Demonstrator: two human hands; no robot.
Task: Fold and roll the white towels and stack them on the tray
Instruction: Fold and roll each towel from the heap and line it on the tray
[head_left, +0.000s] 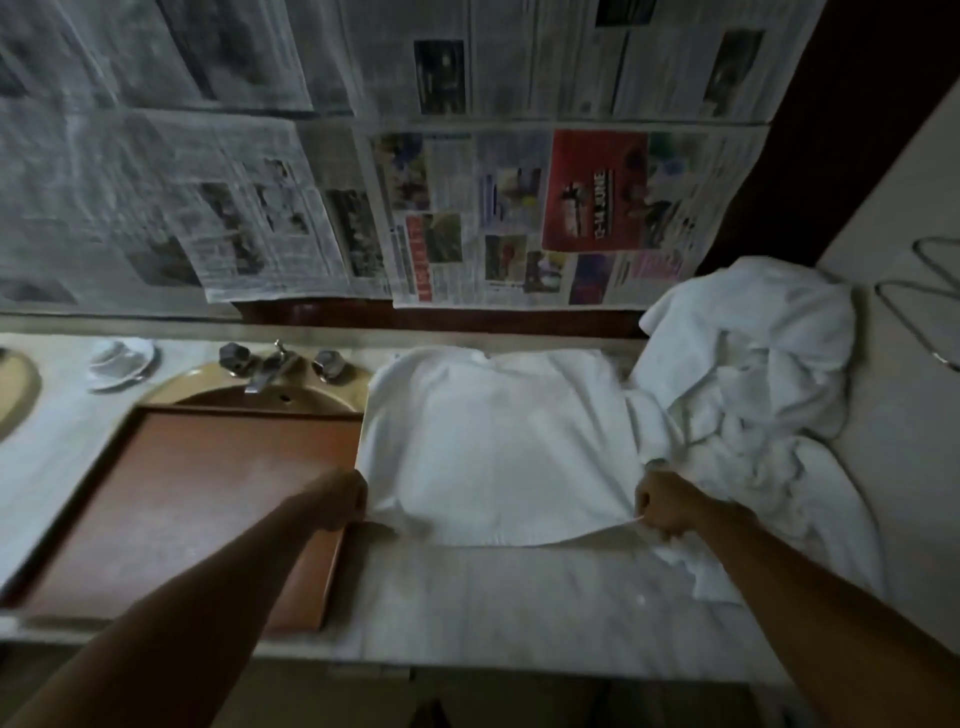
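A white towel (498, 441) lies spread flat on the marble counter, its left edge overlapping the brown wooden tray (171, 499). My left hand (337, 499) grips the towel's near left corner over the tray's right side. My right hand (662, 506) pinches the near right corner, lifting the edge slightly. A heap of crumpled white towels (753, 364) sits to the right, against the corner of the counter. Nothing lies on the tray.
The tray sits partly over a tan sink (270, 400) with a chrome tap (270, 364). A white dish (122, 361) stands at the back left. Newspaper sheets (467, 208) cover the wall. Wire hangers (924, 291) lie at far right. The counter's front edge (519, 654) is near me.
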